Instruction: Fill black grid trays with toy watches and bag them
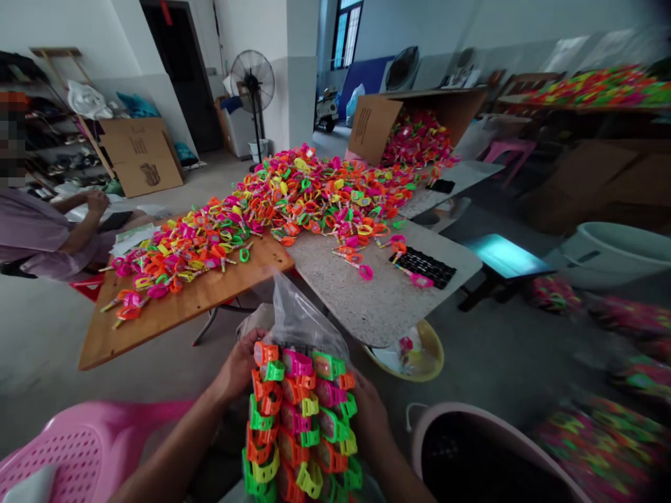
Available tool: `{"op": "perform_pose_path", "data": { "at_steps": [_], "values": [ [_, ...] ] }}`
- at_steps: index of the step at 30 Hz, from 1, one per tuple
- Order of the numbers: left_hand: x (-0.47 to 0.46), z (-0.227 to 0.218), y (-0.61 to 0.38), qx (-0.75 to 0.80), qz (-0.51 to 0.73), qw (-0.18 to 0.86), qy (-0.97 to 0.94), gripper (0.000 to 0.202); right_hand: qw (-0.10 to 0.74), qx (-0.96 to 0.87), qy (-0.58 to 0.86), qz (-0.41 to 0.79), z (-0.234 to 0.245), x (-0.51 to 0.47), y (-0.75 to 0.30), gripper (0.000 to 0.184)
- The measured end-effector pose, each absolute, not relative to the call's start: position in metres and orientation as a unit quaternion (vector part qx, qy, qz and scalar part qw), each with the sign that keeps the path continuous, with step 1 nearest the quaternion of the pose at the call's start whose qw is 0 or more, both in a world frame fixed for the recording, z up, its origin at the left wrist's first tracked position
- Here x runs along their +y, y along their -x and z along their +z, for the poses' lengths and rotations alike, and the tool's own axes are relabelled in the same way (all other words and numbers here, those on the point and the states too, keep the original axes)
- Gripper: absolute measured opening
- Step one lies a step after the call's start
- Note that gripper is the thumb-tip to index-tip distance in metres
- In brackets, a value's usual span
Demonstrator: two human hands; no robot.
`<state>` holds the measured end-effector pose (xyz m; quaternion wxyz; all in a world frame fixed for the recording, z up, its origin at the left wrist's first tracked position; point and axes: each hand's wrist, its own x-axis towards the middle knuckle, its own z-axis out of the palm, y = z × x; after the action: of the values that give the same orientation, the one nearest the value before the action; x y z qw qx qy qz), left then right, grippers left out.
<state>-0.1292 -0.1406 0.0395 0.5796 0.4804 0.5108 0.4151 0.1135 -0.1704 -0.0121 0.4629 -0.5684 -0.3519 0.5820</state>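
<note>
In front of me is a clear plastic bag (pixel 301 314) with its top standing up. Rows of toy watches (pixel 298 419) in orange, green, pink and yellow fill its lower part, set on something black that barely shows at the top. My left hand (pixel 242 363) grips the bag's upper left edge, fingers closed. On the opposite side my right hand (pixel 370 412) holds the bag's right edge, its fingertips partly hidden behind it. Beyond the bag, a large heap of similar watches (pixel 314 192) spreads over a wooden table (pixel 251 269) and a grey speckled table (pixel 361 307).
A black rack (pixel 424 265) lies on the grey table. Below stands a yellow basin (pixel 433 360); a pink-rimmed bucket (pixel 427 426) is at right, a pink stool (pixel 99 440) at left. Filled bags (pixel 602 447) lie on the right floor. Another person (pixel 47 227) sits at left.
</note>
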Motion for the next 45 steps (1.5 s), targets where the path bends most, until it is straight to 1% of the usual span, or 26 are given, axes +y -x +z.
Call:
{"op": "perform_pose_path", "data": {
  "at_steps": [3, 5, 8, 11, 13, 15, 22, 26, 28, 31, 33, 38, 40, 44, 45],
  "values": [
    [-0.152, 0.039, 0.143, 0.55, 0.397, 0.549, -0.489, 0.034, 0.429, -0.395, 0.587, 0.561, -0.009, -0.203, -0.11, 0.042],
    [-0.154, 0.036, 0.151, 0.589, 0.383, 0.49, -0.516, 0.03, 0.413, -0.443, 0.582, 0.543, -0.008, -0.208, -0.109, 0.041],
    [-0.149, 0.029, 0.159, 0.615, 0.363, 0.434, -0.549, 0.023, 0.399, -0.516, 0.56, 0.51, -0.012, -0.196, -0.113, 0.038],
    [-0.14, 0.024, 0.162, 0.627, 0.349, 0.379, -0.585, 0.025, 0.393, -0.571, 0.569, 0.443, -0.014, -0.176, -0.12, 0.032],
    [-0.135, 0.023, 0.16, 0.642, 0.359, 0.328, -0.593, 0.028, 0.398, -0.578, 0.594, 0.394, -0.014, -0.16, -0.124, 0.032],
    [-0.131, 0.021, 0.158, 0.663, 0.377, 0.296, -0.575, 0.032, 0.398, -0.571, 0.613, 0.375, -0.014, -0.144, -0.128, 0.035],
    [-0.117, 0.016, 0.157, 0.688, 0.399, 0.306, -0.524, 0.036, 0.377, -0.57, 0.572, 0.453, -0.013, -0.106, -0.124, 0.029],
    [-0.107, 0.028, 0.158, 0.673, 0.405, 0.315, -0.533, 0.031, 0.404, -0.559, 0.566, 0.452, -0.001, -0.105, -0.12, 0.036],
    [-0.105, 0.035, 0.158, 0.649, 0.415, 0.341, -0.539, 0.029, 0.418, -0.559, 0.558, 0.45, 0.004, -0.106, -0.12, 0.038],
    [-0.109, 0.045, 0.158, 0.612, 0.423, 0.401, -0.535, 0.028, 0.456, -0.569, 0.542, 0.417, 0.007, -0.109, -0.123, 0.033],
    [-0.114, 0.049, 0.159, 0.596, 0.423, 0.414, -0.543, 0.027, 0.483, -0.593, 0.523, 0.377, 0.005, -0.113, -0.126, 0.028],
    [-0.13, 0.061, 0.161, 0.567, 0.408, 0.352, -0.623, 0.024, 0.504, -0.658, 0.494, 0.263, -0.002, -0.126, -0.139, 0.018],
    [-0.134, 0.065, 0.16, 0.536, 0.419, 0.329, -0.655, 0.02, 0.51, -0.678, 0.477, 0.227, -0.002, -0.129, -0.143, 0.016],
    [-0.137, 0.066, 0.154, 0.478, 0.44, 0.244, -0.72, 0.004, 0.511, -0.716, 0.446, 0.168, 0.0, -0.129, -0.147, 0.02],
    [-0.137, 0.064, 0.154, 0.477, 0.438, 0.212, -0.732, 0.006, 0.507, -0.722, 0.444, 0.156, -0.001, -0.128, -0.147, 0.02]
  ]
}}
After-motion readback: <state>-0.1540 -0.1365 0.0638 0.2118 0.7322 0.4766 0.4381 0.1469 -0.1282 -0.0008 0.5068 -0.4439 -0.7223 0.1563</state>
